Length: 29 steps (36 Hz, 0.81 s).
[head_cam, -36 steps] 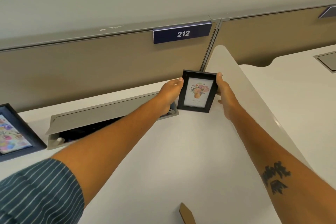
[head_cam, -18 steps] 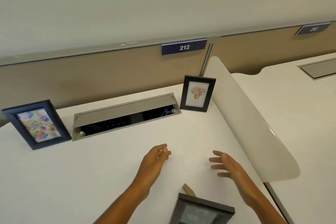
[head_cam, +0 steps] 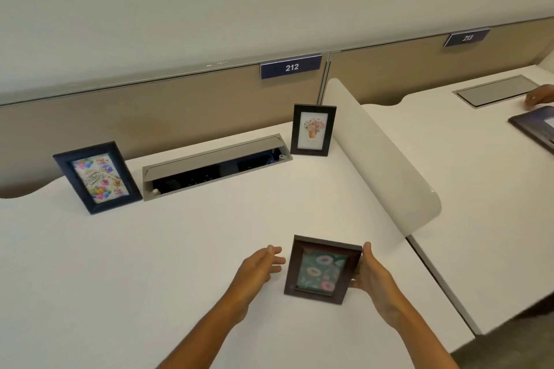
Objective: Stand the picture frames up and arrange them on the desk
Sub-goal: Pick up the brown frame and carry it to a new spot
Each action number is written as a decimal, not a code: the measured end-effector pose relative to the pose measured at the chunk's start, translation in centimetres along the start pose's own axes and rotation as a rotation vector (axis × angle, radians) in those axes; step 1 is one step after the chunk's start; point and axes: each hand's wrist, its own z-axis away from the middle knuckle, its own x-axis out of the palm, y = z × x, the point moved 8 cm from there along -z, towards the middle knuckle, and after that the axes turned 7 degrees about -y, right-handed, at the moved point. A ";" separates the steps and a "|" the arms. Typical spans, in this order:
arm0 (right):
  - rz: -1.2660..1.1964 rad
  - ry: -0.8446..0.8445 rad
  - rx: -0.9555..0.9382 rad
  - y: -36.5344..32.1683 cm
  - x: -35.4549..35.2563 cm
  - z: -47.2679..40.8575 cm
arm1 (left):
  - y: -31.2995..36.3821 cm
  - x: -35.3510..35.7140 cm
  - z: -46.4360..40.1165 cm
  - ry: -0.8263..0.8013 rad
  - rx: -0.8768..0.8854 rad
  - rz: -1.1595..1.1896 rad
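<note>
Right hand (head_cam: 370, 274): grips brown frame (head_cam: 322, 269) at its right edge, near counter (head_cam: 180, 249) front.
Left hand (head_cam: 262, 263): fingers spread, just beside frame.
Room: bare counter behind.
Right: divider (head_cam: 383, 165) close.
Back: two frames (head_cam: 97, 177) (head_cam: 312, 130) upright.

The dark brown frame (head_cam: 322, 269), low centre, shows pink doughnuts on green. The black frame (head_cam: 313, 130), upper centre, shows flowers on white; the navy frame (head_cam: 96, 177), at left, is multicoloured.

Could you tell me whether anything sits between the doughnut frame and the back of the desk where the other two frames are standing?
Nothing visible lies on the bare desk behind the doughnut frame. At the back, the open cable tray fills the stretch between the colourful frame and the flower frame.
</note>
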 end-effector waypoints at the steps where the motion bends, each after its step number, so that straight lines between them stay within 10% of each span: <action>1: -0.010 0.006 -0.004 0.2 0.0 0.2 | -0.1 0.1 0.1 0.000 0.004 -0.007; 29: -0.181 -0.056 -0.021 1.9 1.7 -0.2 | -0.3 2.6 0.2 0.056 0.094 -0.099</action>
